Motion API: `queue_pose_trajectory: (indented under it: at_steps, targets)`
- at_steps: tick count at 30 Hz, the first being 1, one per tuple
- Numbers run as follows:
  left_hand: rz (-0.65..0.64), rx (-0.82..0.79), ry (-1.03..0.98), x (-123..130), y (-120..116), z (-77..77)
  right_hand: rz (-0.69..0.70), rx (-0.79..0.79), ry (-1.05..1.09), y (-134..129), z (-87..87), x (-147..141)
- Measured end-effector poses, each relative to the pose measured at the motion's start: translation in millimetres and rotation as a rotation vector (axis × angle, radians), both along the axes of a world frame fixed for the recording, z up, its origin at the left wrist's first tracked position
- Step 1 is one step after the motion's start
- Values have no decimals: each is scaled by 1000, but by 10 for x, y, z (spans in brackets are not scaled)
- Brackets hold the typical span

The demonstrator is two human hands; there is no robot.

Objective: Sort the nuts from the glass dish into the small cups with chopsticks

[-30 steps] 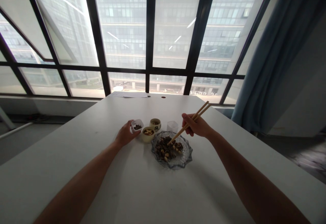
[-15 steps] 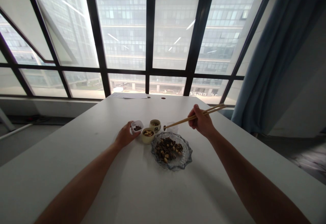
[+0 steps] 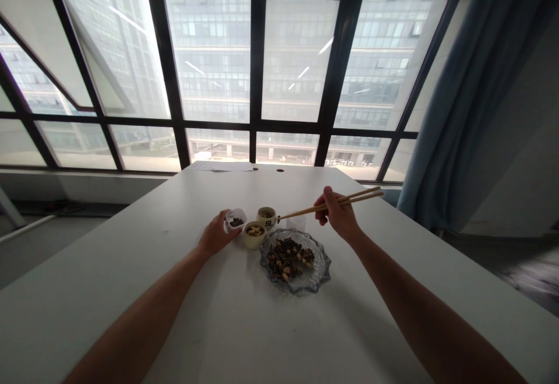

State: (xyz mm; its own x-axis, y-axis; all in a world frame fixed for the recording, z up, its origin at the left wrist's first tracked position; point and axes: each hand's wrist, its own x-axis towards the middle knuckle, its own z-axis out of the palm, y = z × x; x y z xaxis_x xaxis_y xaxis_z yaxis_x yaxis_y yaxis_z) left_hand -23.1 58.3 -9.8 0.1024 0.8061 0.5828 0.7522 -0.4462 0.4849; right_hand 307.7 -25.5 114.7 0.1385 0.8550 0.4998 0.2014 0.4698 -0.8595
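Observation:
My left hand (image 3: 217, 233) is closed around the side of a small translucent plastic cup (image 3: 236, 214) with dark bits in it. Just right of that cup stand two cream-coloured cups: a front cup (image 3: 254, 244) holding pale nuts, and a back cup (image 3: 265, 214) with a dark character on its side. My right hand (image 3: 335, 214) grips a pair of wooden chopsticks (image 3: 305, 211) pointing left. A small dark piece (image 3: 278, 219) is at their tips, beside the back cup. Below the tips sits a scalloped glass plate (image 3: 321, 278) with dark seeds and several pale nuts.
Another translucent cup (image 3: 297, 222) stands behind the plate, under the chopsticks. Papers (image 3: 222, 166) lie at the far edge of the white table (image 3: 209, 326). Beyond it are tall windows, with a blue curtain (image 3: 441, 110) on the right.
My right hand has shifted left and slightly down, bringing the chopstick tips with the dark piece closer to the back cup. My left hand stays on the plastic cup.

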Motion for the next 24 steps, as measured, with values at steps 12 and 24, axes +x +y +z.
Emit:
queue_pose_trajectory:
  at_steps: [12,24]
  targets:
    - [5,1,1,-2,23,-27,143,-126,-185,-11,-141,-96]
    - [0,-10,7,-9,31,-43,198,-173,-446,-3,-73,86]
